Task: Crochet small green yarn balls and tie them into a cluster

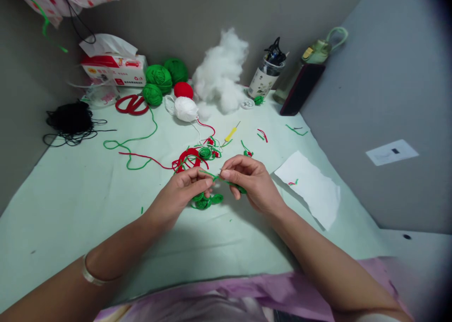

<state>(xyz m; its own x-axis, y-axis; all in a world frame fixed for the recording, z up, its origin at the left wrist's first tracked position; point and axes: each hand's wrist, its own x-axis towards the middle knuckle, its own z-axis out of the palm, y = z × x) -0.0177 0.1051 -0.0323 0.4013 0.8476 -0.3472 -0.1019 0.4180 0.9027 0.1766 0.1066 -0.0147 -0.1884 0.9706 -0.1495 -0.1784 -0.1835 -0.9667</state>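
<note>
My left hand is closed in a pinch on a strand of green yarn above the table. Facing it, my right hand also pinches the yarn; a small thin tip shows at its fingers, too fine to name. Part of a green crocheted piece shows beneath the right fingers. Below and between the hands lie several green crocheted pieces, partly covered by the left hand. Just beyond are a red ring-like piece, a round green piece and small red-and-green pieces.
A yellow-handled hook lies past the hands. Behind stand green yarn balls, a white yarn ball, red scissors, white stuffing, a pen jar and a tissue pack. Torn white paper lies right.
</note>
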